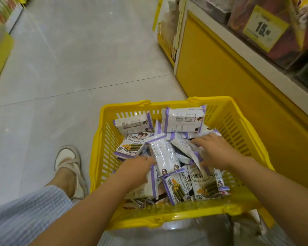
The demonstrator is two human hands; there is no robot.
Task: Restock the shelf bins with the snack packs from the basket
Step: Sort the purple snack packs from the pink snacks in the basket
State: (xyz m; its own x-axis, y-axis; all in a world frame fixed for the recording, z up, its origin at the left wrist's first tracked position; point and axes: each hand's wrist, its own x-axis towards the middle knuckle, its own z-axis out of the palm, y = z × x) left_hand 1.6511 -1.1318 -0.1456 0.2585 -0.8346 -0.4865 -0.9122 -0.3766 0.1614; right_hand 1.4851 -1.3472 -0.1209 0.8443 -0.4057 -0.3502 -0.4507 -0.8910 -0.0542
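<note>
A yellow plastic basket point(103, 139) stands on the floor, filled with several white-and-purple snack packs point(183, 119). Both my hands are down inside it. My left hand point(137, 168) has its fingers curled on the lower left edge of a pack lying back-up in the middle point(164, 156). My right hand point(216, 150) lies over the packs on the right and holds a pack point(184, 145) between its fingers and thumb. The shelf bins point(281, 41), clear-fronted and holding dark snack bags, sit at the upper right above a yellow cabinet front.
A yellow price tag reading 15 point(264, 29) hangs on the bins. The yellow shelf base point(229, 82) runs along the right of the basket. Another yellow basket point(167, 39) stands further up the aisle. A foot in a beige shoe point(69, 166) rests left of the basket on grey floor tiles.
</note>
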